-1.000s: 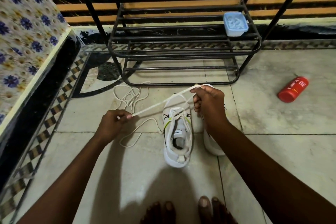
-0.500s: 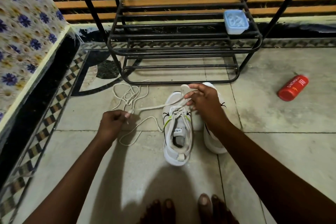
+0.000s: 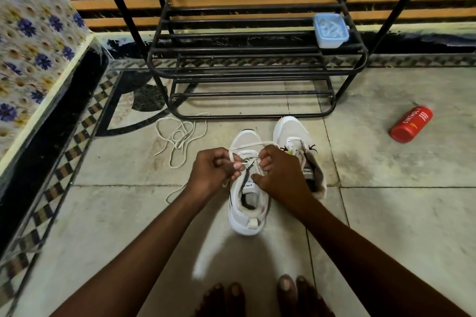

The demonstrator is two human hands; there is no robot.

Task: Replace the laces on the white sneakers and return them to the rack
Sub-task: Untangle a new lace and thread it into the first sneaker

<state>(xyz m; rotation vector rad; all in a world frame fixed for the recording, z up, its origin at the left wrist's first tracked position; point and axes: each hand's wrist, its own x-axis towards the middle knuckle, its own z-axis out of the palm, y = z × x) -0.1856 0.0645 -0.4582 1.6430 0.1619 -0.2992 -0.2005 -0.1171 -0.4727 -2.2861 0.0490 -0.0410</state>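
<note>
My L hand & R hand grips both pinch the lace over sneaker: limp, light, best held near tip.

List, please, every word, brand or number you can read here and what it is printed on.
"CINTHOL": on the red bottle lying on the floor; its smaller print is too blurred to read.
Tongue labels of the near sneaker and the far sneaker: too small to read.
</note>
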